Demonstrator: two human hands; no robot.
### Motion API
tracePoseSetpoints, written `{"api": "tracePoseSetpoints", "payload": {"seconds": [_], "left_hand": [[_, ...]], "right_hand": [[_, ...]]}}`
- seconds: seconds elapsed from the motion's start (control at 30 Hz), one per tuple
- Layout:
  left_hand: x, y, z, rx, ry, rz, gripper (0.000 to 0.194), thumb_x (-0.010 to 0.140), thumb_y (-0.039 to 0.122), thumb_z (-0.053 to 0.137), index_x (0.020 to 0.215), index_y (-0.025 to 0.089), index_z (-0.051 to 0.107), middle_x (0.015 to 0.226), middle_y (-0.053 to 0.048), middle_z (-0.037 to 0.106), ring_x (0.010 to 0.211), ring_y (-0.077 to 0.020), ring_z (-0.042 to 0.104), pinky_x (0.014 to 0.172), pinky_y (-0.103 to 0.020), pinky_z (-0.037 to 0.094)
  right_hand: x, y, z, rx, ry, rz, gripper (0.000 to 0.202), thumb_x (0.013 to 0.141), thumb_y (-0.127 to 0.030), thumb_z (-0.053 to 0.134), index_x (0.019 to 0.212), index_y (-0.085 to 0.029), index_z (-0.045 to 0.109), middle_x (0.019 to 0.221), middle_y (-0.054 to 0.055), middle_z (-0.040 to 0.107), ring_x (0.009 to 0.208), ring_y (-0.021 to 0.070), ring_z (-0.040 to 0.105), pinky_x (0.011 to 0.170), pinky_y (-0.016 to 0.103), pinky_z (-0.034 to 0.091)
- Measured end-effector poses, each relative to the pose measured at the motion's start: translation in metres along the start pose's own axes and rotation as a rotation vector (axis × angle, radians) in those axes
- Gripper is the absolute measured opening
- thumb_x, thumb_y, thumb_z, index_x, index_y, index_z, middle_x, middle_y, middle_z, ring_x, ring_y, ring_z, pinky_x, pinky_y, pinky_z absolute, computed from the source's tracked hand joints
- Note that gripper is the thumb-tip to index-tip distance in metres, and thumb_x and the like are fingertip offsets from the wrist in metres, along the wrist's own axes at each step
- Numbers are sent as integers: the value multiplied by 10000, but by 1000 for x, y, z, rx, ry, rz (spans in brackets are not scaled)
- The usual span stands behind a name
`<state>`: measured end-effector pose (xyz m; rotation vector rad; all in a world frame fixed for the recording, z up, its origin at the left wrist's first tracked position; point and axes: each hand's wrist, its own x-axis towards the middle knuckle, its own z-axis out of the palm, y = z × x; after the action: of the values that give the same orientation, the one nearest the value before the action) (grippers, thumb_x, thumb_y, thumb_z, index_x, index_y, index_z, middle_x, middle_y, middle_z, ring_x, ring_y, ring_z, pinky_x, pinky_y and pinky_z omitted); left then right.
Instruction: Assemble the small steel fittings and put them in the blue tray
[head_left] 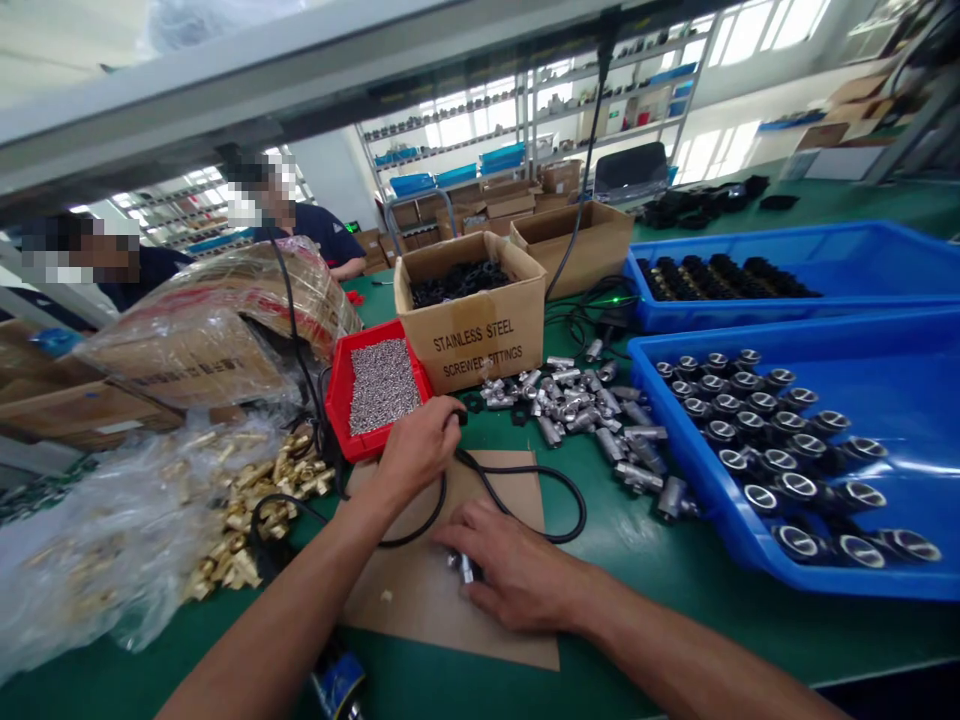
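My left hand [420, 445] is closed with its fingertips on a small black part [456, 415], just right of the red bin [342, 395] of small silver pieces. My right hand [510, 565] rests low over the brown cardboard sheet [420, 620], its fingers curled round a silver metal fitting [466, 570]. Between and behind the hands a black cable [577, 490] loops across the sheet. A pile of silver fittings [577, 400] lies on the green table beyond my right hand.
Blue trays [810, 370] with black-and-silver parts stand at right. An open carton [480, 340] holds black parts. Brass fittings [277, 490] and plastic wrap lie left, a blue-and-black tool [339, 682] at the bottom. Two people [319, 235] are at the far left.
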<state>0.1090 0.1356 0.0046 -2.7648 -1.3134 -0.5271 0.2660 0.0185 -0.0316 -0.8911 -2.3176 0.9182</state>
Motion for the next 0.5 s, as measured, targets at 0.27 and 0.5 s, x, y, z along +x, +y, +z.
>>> {"api": "tracePoseSetpoints", "payload": {"seconds": [0.27,0.5], "left_hand": [[-97,10,-42,-739,-217,-474,271,949,348,455,1146,206,575,744,11,643,648,-132,640,650,-252,486],[-124,29,-36,-920,-371,-554,166,900,260,549,1023,177,623,796,-16,672,708,-145,640,680,-261,498]], "right_hand": [[7,8,11,182,72,50,368,741,-79,620,1091,-170,552,1112,78,565,1046,204,525,940,352,442],[12,8,15,238,75,97,727,730,-86,660,1392,-205,385,1234,85,598,1108,218,561,975,381,445]]}}
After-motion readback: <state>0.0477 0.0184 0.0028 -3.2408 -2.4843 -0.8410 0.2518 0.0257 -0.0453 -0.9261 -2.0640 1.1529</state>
